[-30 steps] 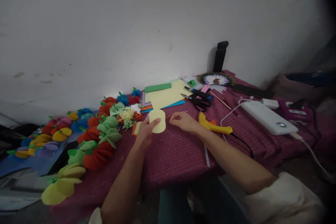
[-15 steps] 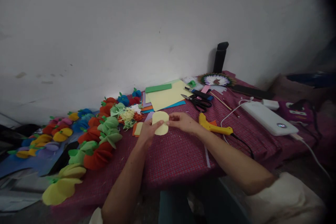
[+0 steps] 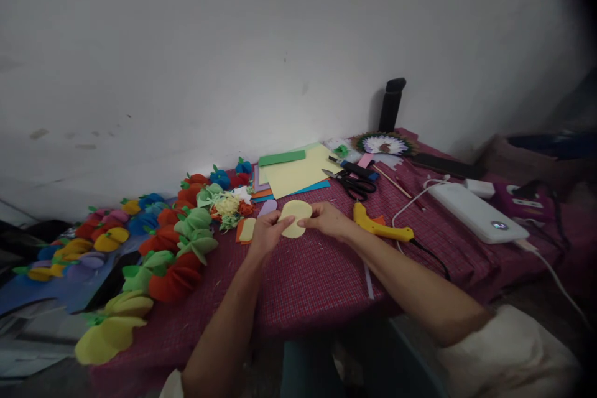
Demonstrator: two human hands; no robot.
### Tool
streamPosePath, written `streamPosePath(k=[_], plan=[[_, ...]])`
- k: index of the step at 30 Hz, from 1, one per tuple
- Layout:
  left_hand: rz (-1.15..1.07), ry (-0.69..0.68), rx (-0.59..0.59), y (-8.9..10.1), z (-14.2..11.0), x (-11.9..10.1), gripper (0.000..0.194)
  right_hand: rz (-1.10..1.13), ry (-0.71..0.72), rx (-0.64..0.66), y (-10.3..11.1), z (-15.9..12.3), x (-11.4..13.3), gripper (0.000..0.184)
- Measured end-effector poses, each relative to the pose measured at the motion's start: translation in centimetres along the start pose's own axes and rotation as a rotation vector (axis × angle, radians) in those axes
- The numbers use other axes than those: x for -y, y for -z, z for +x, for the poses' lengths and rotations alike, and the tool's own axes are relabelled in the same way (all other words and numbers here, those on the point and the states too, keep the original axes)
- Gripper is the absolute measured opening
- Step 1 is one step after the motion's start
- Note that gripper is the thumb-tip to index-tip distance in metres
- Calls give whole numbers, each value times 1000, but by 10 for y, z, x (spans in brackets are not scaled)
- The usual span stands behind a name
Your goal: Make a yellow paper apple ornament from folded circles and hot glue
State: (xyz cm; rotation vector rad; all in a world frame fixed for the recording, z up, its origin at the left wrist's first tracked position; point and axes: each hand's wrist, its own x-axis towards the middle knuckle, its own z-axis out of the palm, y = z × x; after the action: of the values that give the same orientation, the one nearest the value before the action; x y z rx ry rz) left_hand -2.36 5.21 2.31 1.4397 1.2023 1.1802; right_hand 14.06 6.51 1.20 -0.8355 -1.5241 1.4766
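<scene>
A pale yellow rounded paper cutout (image 3: 295,211) is held between my two hands, above the front middle of the table. My left hand (image 3: 269,231) pinches its left side, thumb on top. On its right side my right hand (image 3: 326,220) grips the edge between thumb and fingers. Just behind my left hand lie a purple paper piece (image 3: 267,207) and small orange and yellow pieces (image 3: 247,230). To the right of my right hand rests a yellow hot glue gun (image 3: 380,226), with black-handled scissors (image 3: 355,186) behind it.
Several folded-paper pumpkins (image 3: 175,277) line the left side. Paper scraps (image 3: 228,206) and coloured sheets (image 3: 298,169) lie behind. A box cutter (image 3: 357,168), a white power bank (image 3: 480,211) with cables, and a purple power strip (image 3: 525,199) sit to the right. A wall stands behind.
The yellow cutout has moved slightly right and turned in my hands. Both hands have shifted a little to the right with it, and more of the purple piece now shows.
</scene>
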Motion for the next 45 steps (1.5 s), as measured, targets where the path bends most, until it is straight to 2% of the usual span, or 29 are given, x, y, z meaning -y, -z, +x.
streamPosePath(k=[4, 7, 11, 13, 17, 20, 24, 27, 31, 34, 40, 45], plan=[[94, -63, -27, 1, -1, 0, 27, 0, 13, -22, 0, 1, 1, 28], [194, -107, -38, 3, -2, 1, 25, -171, 24, -33, 3, 1, -1, 27], [442, -229, -24, 4, -4, 1, 27, -436, 134, -113, 10, 2, -2, 25], [433, -264, -29, 3, -3, 3, 27, -483, 168, -162, 12, 2, 0, 27], [364, -281, -96, 6, 1, 6, 27, -438, 146, -197, 12, 1, 5, 27], [479, -331, -142, 8, 0, 3, 23, -359, 185, -158, 10, 0, 9, 26], [586, -398, -104, 8, -4, -3, 21, -345, 257, -155, 8, -2, 13, 21], [472, -347, -83, 6, -4, -1, 22, -325, 197, -173, 9, -2, 11, 21], [203, -194, -14, 5, 0, 3, 25, -110, 91, -133, 9, 0, 6, 24], [79, -104, 15, 6, 0, 3, 27, -8, 39, -103, 7, -1, 6, 28], [-33, -42, 49, 5, -2, 0, 34, 83, -35, -84, 5, -4, 12, 31], [20, -17, 162, 4, -4, -4, 35, 49, -65, -77, 6, -5, 13, 30]])
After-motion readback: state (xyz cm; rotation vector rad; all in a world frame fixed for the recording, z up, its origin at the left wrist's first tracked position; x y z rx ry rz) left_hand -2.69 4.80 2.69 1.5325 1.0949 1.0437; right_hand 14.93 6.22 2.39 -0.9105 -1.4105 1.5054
